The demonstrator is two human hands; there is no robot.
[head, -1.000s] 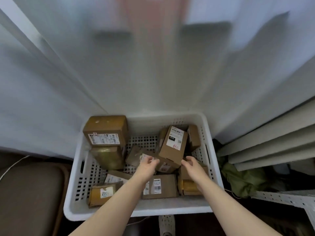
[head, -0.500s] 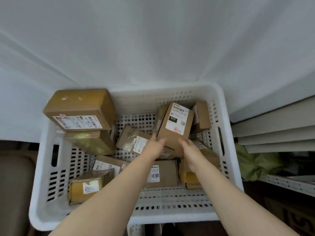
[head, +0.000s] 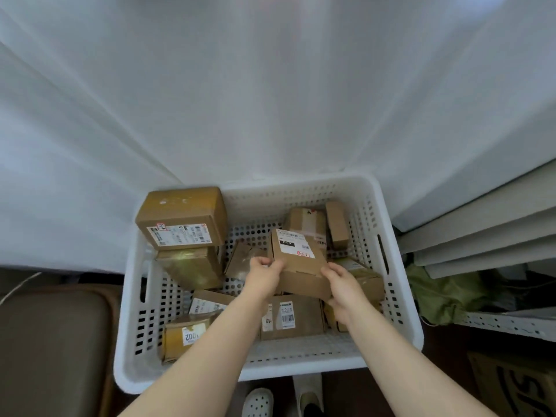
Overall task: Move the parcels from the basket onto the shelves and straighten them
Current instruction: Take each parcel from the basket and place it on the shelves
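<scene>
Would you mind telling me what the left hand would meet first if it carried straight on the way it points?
The left hand grips the labelled parcel, which would travel with it; beyond, the taped parcel near the basket's far wall looks first in line, though depth is unclear.

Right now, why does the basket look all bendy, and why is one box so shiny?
Head view: the wide lens bows the basket's straight edges and fans the white cloth's folds outward. Head view again: light glints off the tape-wrapped box on the left, making a pale shiny patch. Same view: the label print on the held box is soft and mostly too blurry to read.
</scene>
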